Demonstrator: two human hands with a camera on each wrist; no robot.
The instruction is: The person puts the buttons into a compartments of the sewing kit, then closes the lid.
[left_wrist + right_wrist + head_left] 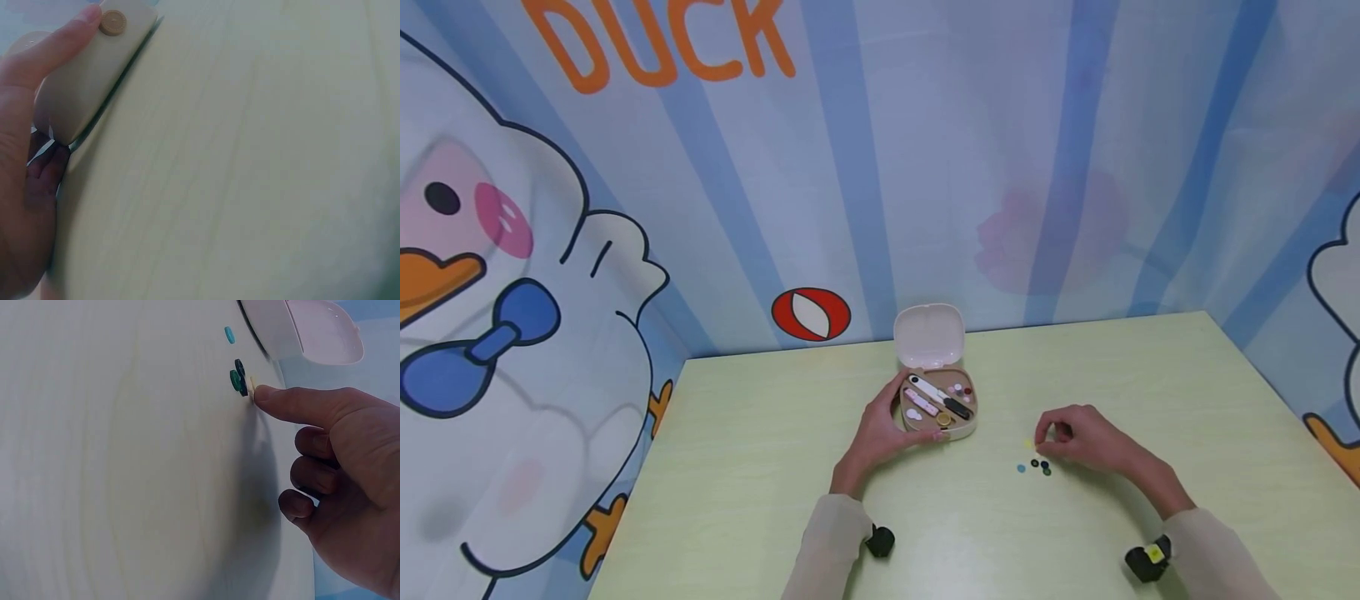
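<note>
From my remote seat I see the left hand [880,433] curled around the near corner of the small open sewing box [938,410], thumb along its wall, steadying it on the pale green table [760,467]. The right hand [1078,437] rests just right of the box, forefinger stretched out with its tip pressing on a pale yellow button [252,385]; the other fingers are curled under and hold nothing. Beside that fingertip lie the dark buttons [238,376] and, a little apart, a blue button [230,334]. I judge the yellow button light, stiff, thin and slick, lying flat, so it would slide rather than lift; I would nip it at the rim between thumb and forefinger.
</note>
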